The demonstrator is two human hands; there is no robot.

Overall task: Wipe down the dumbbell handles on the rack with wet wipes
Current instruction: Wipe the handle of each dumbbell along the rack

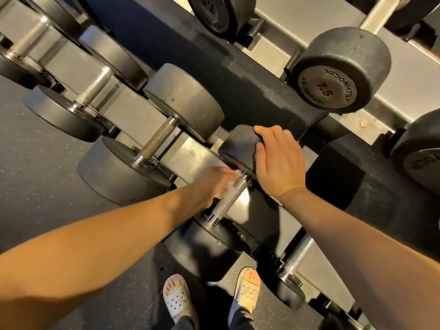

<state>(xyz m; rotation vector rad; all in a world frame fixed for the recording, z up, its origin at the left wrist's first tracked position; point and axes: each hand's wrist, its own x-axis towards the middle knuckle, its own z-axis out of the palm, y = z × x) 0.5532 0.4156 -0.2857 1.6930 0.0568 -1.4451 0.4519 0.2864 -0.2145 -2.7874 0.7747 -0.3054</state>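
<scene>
A black dumbbell lies on the lower rack shelf, its knurled steel handle (229, 198) running from lower left to upper right. My left hand (210, 184) holds a white wet wipe (226, 190) against the left side of that handle, fingers curled round the wipe. My right hand (273, 158) lies flat over the dumbbell's far head (238, 146), fingers straight and draped over its edge. The near head (209, 248) sits below the handle, just above my feet.
More dumbbells fill the rack: one with a bare handle (158, 141) to the left, others further left, a 7.5 marked one (338, 70) on the upper shelf. The grey rack rail (190, 156) runs diagonally. Dark rubber floor (42, 186) lies at left.
</scene>
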